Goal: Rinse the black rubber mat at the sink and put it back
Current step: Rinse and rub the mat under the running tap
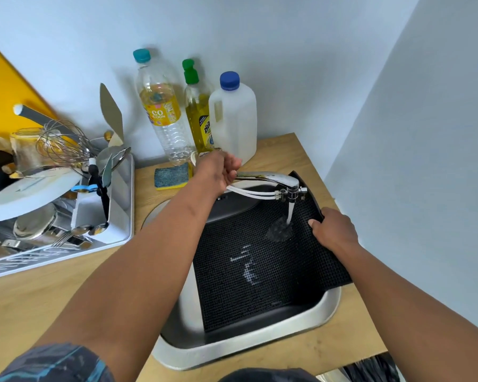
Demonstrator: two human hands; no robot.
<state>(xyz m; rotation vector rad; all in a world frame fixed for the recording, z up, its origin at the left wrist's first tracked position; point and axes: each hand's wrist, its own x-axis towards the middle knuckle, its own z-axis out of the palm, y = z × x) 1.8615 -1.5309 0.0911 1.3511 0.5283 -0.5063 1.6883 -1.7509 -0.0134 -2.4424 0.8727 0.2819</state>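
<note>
1. The black rubber mat (257,260) lies tilted in the sink (249,346), water from the tap (276,179) striking its upper part.
2. The right hand (333,230) has its grip pinching the mat's right edge.
3. The left hand (218,172) has its grip curled around the tap's base.

three bottles (160,106), one sponge (172,175), one mat (260,266), one whisk (64,142)

Matt studded black rubber mat (260,260), glossy chrome tap (276,180), wood-look counter (66,293).
</note>
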